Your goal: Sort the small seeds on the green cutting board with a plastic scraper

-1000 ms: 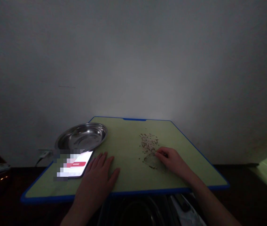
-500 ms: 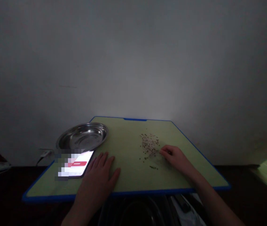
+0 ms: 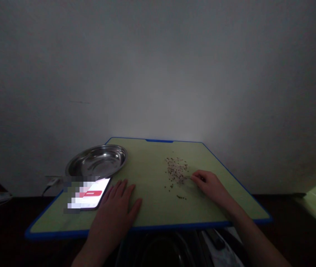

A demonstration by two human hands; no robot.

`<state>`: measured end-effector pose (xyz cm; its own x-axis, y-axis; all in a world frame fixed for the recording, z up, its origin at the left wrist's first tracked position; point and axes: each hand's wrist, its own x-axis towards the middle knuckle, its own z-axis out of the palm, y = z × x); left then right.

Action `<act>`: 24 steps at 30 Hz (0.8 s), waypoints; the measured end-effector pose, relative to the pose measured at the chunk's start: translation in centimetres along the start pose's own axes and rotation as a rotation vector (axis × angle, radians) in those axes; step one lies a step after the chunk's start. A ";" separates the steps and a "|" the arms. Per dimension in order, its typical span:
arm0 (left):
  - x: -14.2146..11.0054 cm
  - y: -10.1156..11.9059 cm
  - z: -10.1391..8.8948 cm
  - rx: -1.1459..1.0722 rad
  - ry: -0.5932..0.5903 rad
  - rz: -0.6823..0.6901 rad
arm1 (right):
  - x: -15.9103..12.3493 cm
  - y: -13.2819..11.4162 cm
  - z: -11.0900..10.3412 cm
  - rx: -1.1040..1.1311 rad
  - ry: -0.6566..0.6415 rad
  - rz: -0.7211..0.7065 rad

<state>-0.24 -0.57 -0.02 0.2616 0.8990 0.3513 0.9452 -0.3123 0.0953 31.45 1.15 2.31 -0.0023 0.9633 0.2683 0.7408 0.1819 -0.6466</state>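
My left hand (image 3: 116, 209) lies flat on the pale green tabletop, fingers spread, beside a lit phone (image 3: 91, 194). With thumb and fingers pinched, my right hand (image 3: 209, 185) holds a thin, pale utensil (image 3: 186, 178) low over the table; its exact kind is too faint to make out. The tip of it reaches the near right edge of a scatter of small dark and pale grains (image 3: 176, 168). Closer to me, several dark grains lie in a short row (image 3: 181, 197).
A round steel basin (image 3: 99, 161) stands at the table's left, behind the phone. The folding table (image 3: 152, 211) has a blue rim and meets a grey wall (image 3: 158, 74). Left of it are a plug and cables (image 3: 52, 182); dark items sit below the front edge.
My right hand has shifted slightly right and up, drawing the pale utensil with it at the edge of the grains. My left hand stays in place.
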 end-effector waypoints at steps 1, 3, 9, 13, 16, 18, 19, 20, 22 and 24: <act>0.0 0.0 -0.1 -0.002 0.000 -0.001 | 0.0 0.0 0.1 0.011 -0.004 -0.005; 0.0 0.1 -0.2 -0.007 -0.001 -0.001 | 0.2 -0.2 0.3 0.025 -0.010 -0.015; 0.1 0.1 -0.2 -0.011 0.002 0.003 | 1.1 -0.5 1.0 -0.006 0.000 -0.043; 0.1 0.2 -0.2 -0.007 -0.014 -0.001 | 1.1 -0.4 1.0 0.011 -0.012 -0.052; 0.1 0.2 -0.2 -0.005 -0.022 -0.007 | 1.0 -0.3 1.0 0.013 -0.028 -0.060; 0.1 0.2 -0.2 -0.006 -0.025 -0.009 | 0.9 -0.2 1.0 0.009 -0.035 -0.052; 0.0 0.2 -0.2 -0.007 -0.027 -0.009 | 0.9 -0.1 0.9 0.008 -0.035 -0.045; 0.1 0.1 -0.2 -0.007 -0.027 -0.008 | 0.9 -0.1 0.9 0.007 -0.031 -0.036; 0.1 0.2 -0.2 -0.009 -0.026 -0.005 | 0.9 -0.1 0.7 0.000 -0.014 -0.024; 0.1 0.2 -0.2 -0.011 -0.025 -0.005 | 1.0 -0.1 0.5 -0.009 -0.002 -0.031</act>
<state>-0.07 -0.60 0.26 0.2623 0.9077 0.3275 0.9442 -0.3114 0.1069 31.03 2.19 2.32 -0.0265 0.9577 0.2864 0.7467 0.2095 -0.6313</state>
